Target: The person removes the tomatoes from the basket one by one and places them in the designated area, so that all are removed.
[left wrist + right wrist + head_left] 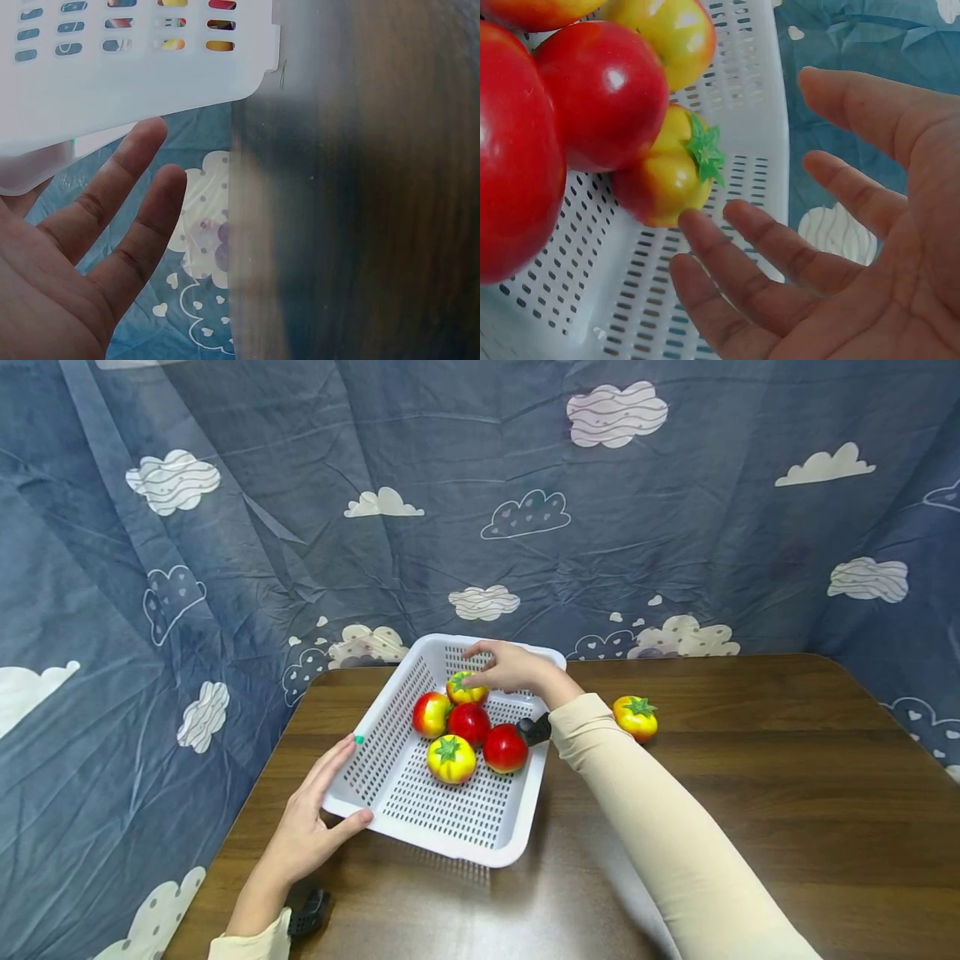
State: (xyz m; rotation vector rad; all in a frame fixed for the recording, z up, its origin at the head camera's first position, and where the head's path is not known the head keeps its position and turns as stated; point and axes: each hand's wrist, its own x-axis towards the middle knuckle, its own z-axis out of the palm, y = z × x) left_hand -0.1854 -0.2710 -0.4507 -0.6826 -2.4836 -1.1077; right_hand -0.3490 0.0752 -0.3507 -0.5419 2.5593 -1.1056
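Observation:
Several toy tomatoes, some red and some yellow with red and green star-shaped leaves, lie in a white plastic basket (405, 833). Over the basket's far side is my right hand (517, 667), its fingers spread and holding nothing. Its fingertips are close to a yellow-red tomato (671, 184) with a green leaf top. My left hand (306, 835) rests on the basket's near left corner, thumb on the front rim and a fingertip at the left rim. Two straight fingers (139, 240) of it show below the basket wall in the left wrist view.
Another yellow tomato (634, 718) lies on the brown wooden table (765, 793), right of the basket and beside my right sleeve. Behind the table hangs a blue cloth (450, 460) with white clouds. A black wrist strap (309, 913) is near my left sleeve.

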